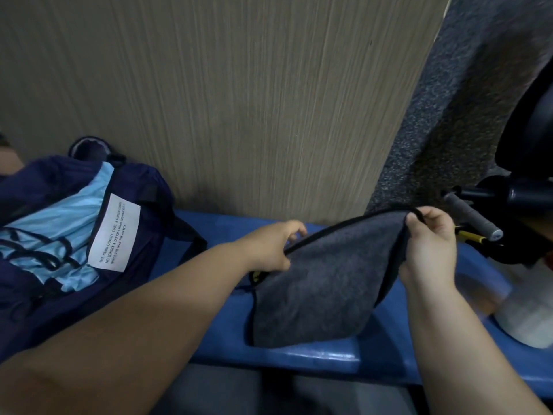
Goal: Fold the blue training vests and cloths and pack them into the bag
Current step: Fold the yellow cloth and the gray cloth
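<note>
Your grey cloth [323, 292] hangs doubled over the blue bench [299, 357], its low end resting on the seat. Your right hand [428, 247] pinches the top corner and your left hand [269, 250] pinches the black-bound edge, drawing it taut, probably to square the fold. Beyond, at the left, the navy bag [143, 211] lies open with light blue vests [59, 223] already inside
</note>
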Available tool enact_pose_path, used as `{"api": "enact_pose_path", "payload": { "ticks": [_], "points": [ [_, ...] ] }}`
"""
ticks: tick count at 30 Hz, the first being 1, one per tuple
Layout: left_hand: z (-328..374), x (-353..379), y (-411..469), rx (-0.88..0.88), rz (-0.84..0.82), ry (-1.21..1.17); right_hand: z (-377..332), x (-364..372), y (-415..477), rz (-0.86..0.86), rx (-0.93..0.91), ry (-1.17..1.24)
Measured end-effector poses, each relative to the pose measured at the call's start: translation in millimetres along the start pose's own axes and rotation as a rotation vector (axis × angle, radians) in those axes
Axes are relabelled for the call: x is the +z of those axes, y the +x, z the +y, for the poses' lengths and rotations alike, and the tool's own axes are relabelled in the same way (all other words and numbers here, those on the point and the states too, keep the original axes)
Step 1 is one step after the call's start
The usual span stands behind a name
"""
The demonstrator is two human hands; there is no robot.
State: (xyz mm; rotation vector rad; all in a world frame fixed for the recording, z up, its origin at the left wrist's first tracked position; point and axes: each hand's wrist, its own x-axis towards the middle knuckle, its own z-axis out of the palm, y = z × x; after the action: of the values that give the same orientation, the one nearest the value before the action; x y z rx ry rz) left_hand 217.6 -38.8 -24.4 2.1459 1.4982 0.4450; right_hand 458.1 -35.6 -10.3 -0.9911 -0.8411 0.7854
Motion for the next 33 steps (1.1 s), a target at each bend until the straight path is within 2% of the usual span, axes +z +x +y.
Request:
{"api": "enact_pose_path", "payload": {
  "ticks": [4,7,9,12,15,17,24,33],
  "points": [
    [-28.6,13.5,0.4,-0.144,0.059,0.048,10.3,-8.9,8.7,0.013,0.063,-0.134],
    [-32.8,14.9,0.8,-0.194,0.097,-0.046,15.9,-9.5,5.5,-0.055,0.047,-0.376],
    [-30.0,14.1,0.9,-0.183,0.105,-0.115,15.8,-5.6,-3.4,-0.184,-0.032,-0.510],
    [-23.5,12.3,2.4,-0.124,0.157,-0.189,17.3,3.6,-17.9,-0.472,-0.145,-0.683],
    [-13.7,9.4,3.4,-0.049,0.178,-0.249,19.6,10.4,-29.7,-0.711,-0.145,-0.965],
    [-7.5,7.5,1.9,-0.006,0.149,-0.312,21.6,13.7,-36.4,-0.805,-0.144,-1.099],
    [5.1,6.5,-2.2,0.038,0.063,-0.548,28.3,23.5,-47.4,-0.712,-0.244,-1.117],
    [-1.8,10.5,-4.4,-0.150,0.044,-0.849,29.8,19.3,-43.2,-0.712,-0.276,-1.063]
  ]
}}
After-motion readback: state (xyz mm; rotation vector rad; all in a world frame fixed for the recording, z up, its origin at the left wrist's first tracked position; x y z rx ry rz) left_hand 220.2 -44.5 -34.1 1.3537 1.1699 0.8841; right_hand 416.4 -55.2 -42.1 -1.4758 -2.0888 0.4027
